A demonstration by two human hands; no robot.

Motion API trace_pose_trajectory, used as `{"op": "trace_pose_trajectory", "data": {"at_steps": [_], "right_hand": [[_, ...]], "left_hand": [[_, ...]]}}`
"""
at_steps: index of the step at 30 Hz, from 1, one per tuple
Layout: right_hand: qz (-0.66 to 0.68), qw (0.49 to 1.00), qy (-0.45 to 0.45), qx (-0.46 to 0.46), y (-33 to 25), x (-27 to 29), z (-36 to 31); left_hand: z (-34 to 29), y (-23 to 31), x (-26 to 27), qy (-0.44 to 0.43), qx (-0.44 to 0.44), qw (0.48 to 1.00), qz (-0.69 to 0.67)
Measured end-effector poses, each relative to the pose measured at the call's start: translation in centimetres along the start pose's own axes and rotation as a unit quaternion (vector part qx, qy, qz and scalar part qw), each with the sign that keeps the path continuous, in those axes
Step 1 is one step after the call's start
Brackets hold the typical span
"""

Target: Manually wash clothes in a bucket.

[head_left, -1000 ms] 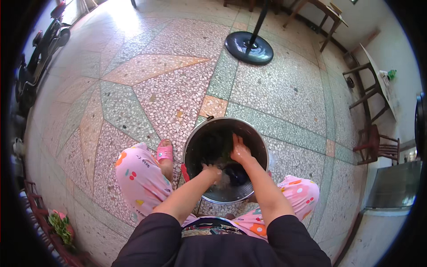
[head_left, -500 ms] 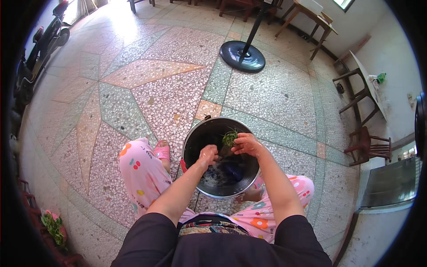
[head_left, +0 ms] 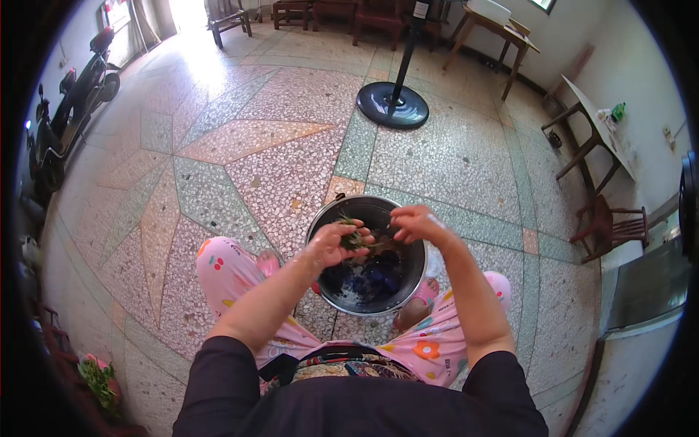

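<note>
A round metal bucket (head_left: pixel 420 285) stands on the floor between my legs. Inside it lie dark blue cloth-like shapes (head_left: pixel 384 275) and whitish foam or wet glints, too unclear to name. Over the bucket's left side, my left hand (head_left: pixel 336 245) is cupped around a small bunch of thin green stalks (head_left: pixel 354 239), some of them poking out between the fingers. My right hand (head_left: pixel 416 223) hangs above the right rim, its fingers curled down and pressed together; whatever they pinch, if anything, cannot be made out.
Beyond the bucket rises a black stand with a round base (head_left: pixel 393 105). A wooden chair (head_left: pixel 608 227) and a long table (head_left: pixel 597 127) line the right wall. A scooter (head_left: pixel 73 109) stands at far left. Leafy greens (head_left: pixel 98 382) sit at lower left.
The green bunch has passed from my right hand to my left. My right hand has moved right, over the rim. My left hand has turned palm up around the stalks.
</note>
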State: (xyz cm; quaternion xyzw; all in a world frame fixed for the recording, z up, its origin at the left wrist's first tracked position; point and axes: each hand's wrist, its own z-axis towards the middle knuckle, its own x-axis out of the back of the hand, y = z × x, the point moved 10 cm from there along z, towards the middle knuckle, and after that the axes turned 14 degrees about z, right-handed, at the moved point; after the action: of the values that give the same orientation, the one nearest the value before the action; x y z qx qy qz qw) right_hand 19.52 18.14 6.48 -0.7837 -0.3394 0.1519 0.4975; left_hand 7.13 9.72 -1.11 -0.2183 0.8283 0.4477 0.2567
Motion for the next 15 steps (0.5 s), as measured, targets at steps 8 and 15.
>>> {"op": "trace_pose_trajectory", "data": {"at_steps": [8,15], "right_hand": [[0.229,0.957,0.138,0.115,2.9,4.6,3.2],[0.132,0.964,0.197,0.117,5.8,2.4,5.9]], "left_hand": [[1.3,0.8,4.3,0.052,0.038,0.998,-0.017],[1.8,-1.9,4.9,0.079,0.158,0.964,-0.199]]}}
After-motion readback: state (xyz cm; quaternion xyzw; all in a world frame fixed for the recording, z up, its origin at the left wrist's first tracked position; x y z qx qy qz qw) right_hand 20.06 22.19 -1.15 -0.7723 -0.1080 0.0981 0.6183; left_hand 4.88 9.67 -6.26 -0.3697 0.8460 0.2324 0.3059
